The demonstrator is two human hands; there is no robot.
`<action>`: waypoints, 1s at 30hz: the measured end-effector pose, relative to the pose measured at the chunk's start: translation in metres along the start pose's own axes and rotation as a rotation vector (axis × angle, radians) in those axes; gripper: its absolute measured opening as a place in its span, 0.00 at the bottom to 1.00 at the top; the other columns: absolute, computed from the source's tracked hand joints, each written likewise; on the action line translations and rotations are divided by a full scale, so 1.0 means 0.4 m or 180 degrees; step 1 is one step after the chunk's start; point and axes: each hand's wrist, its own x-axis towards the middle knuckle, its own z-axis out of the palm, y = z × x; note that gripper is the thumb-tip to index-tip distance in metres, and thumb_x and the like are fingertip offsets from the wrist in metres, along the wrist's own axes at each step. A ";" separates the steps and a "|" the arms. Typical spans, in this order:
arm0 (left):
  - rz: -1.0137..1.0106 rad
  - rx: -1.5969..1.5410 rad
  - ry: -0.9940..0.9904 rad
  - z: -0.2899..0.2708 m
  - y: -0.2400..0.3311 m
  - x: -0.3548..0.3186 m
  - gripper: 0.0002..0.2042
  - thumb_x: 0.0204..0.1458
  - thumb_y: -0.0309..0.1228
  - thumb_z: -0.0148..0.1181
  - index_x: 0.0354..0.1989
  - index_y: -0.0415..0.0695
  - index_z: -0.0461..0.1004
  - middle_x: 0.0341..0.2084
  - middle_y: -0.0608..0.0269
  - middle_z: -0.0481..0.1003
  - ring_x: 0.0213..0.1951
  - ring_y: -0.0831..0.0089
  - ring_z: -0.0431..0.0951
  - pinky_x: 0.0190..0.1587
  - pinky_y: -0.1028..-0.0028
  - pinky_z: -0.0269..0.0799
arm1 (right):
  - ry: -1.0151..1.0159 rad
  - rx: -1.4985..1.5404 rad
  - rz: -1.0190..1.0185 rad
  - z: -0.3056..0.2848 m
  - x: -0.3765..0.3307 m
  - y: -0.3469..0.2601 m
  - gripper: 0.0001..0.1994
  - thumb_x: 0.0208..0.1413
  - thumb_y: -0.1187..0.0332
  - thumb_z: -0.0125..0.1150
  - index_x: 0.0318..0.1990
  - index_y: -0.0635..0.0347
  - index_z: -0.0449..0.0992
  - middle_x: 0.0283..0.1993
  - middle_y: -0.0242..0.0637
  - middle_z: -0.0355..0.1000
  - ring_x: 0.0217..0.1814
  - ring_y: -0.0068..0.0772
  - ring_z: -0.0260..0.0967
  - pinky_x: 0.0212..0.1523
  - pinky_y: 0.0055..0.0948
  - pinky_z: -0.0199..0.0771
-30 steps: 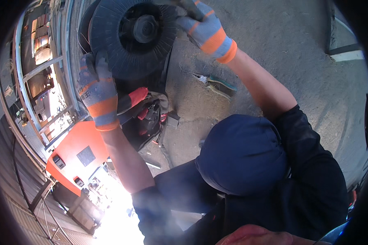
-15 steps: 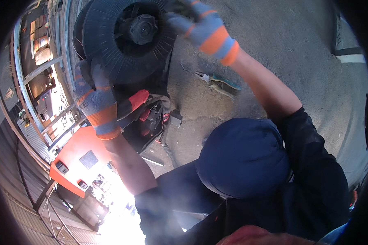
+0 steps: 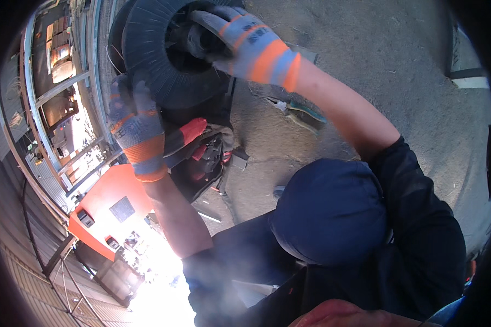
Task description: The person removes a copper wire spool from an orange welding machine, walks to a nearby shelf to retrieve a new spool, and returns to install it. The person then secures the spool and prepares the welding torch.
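Observation:
A large black ribbed spool [image 3: 147, 49] stands at the upper left, its round opening facing up toward me. Inside that opening sits a dark knob [image 3: 197, 42]. My right hand [image 3: 256, 46], in a grey-blue and orange striped glove, reaches over the spool's right side with its fingers closed round the knob. Gloved the same way, my left hand [image 3: 139, 131] grips the spool's lower left rim; part of its fingertips is in shadow. Pliers [image 3: 305, 110] with green handles lie on the ground to the right of the spool.
Below the spool is an open dark bag [image 3: 226, 133] with red and black items inside. A bright orange panel [image 3: 112, 188] stands at the left, beside strong glare. Metal framing [image 3: 60, 90] runs along the left edge. Rounded navy fabric [image 3: 333, 210] fills the lower middle.
My right hand has moved left and down from the spool's upper right rim onto the central knob. My left hand stays at the rim. The whole view has shifted slightly.

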 end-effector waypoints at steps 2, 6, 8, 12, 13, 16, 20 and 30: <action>0.1410 0.1477 0.0333 0.001 -0.008 0.002 0.12 0.61 0.27 0.61 0.52 0.50 0.79 0.52 0.51 0.77 0.49 0.53 0.79 0.49 0.60 0.76 | 0.0189 0.0337 -0.0076 -0.010 0.016 -0.016 0.37 0.49 0.51 0.73 0.65 0.54 0.69 0.61 0.48 0.72 0.58 0.58 0.73 0.59 0.47 0.75; 0.1163 0.1052 0.0221 -0.003 -0.001 0.011 0.09 0.61 0.30 0.61 0.48 0.47 0.79 0.51 0.51 0.77 0.47 0.56 0.80 0.46 0.61 0.76 | -0.0748 -0.0490 0.0436 -0.025 0.044 -0.035 0.38 0.48 0.58 0.73 0.69 0.49 0.67 0.64 0.46 0.70 0.60 0.52 0.73 0.60 0.43 0.75; 0.0513 0.0506 -0.0007 -0.006 0.018 0.011 0.09 0.62 0.31 0.61 0.47 0.45 0.79 0.47 0.50 0.79 0.44 0.57 0.81 0.44 0.60 0.76 | -0.0499 -0.1047 -0.0532 -0.029 0.053 -0.025 0.37 0.49 0.59 0.73 0.69 0.48 0.68 0.63 0.45 0.71 0.60 0.50 0.74 0.59 0.41 0.76; -0.0490 -0.0713 0.0062 -0.004 0.051 0.008 0.10 0.62 0.33 0.61 0.48 0.42 0.79 0.37 0.50 0.81 0.37 0.55 0.83 0.42 0.62 0.77 | 0.0233 -0.0560 -0.1145 -0.040 0.036 0.004 0.33 0.54 0.64 0.69 0.69 0.49 0.68 0.62 0.47 0.73 0.60 0.50 0.74 0.61 0.43 0.76; -0.0349 -0.0591 0.0161 -0.002 0.054 0.009 0.11 0.63 0.33 0.61 0.47 0.41 0.78 0.35 0.50 0.81 0.36 0.55 0.83 0.42 0.62 0.77 | 0.0205 0.0139 -0.0593 -0.039 0.025 0.003 0.32 0.55 0.65 0.69 0.69 0.50 0.68 0.62 0.47 0.72 0.61 0.49 0.74 0.62 0.44 0.75; -0.0159 -0.0449 0.0238 -0.003 0.047 0.015 0.11 0.62 0.33 0.61 0.48 0.40 0.78 0.34 0.50 0.81 0.36 0.55 0.83 0.41 0.63 0.77 | -0.0332 0.1162 0.0636 -0.043 0.006 -0.009 0.29 0.58 0.67 0.69 0.67 0.57 0.69 0.63 0.49 0.72 0.64 0.49 0.72 0.64 0.44 0.73; 0.1663 0.1232 0.0642 -0.014 0.027 0.020 0.11 0.62 0.32 0.61 0.48 0.40 0.79 0.33 0.50 0.81 0.37 0.54 0.83 0.41 0.61 0.78 | 0.0103 0.2878 -0.0259 -0.054 0.008 -0.033 0.29 0.59 0.63 0.70 0.66 0.59 0.70 0.66 0.48 0.70 0.65 0.45 0.72 0.61 0.38 0.76; 0.0198 -0.0058 0.0010 0.003 0.011 0.002 0.12 0.59 0.28 0.62 0.51 0.43 0.79 0.46 0.49 0.79 0.45 0.51 0.82 0.45 0.60 0.78 | 0.0058 0.2239 0.0768 -0.031 0.009 -0.028 0.34 0.57 0.53 0.72 0.65 0.63 0.70 0.61 0.45 0.73 0.59 0.46 0.76 0.61 0.38 0.77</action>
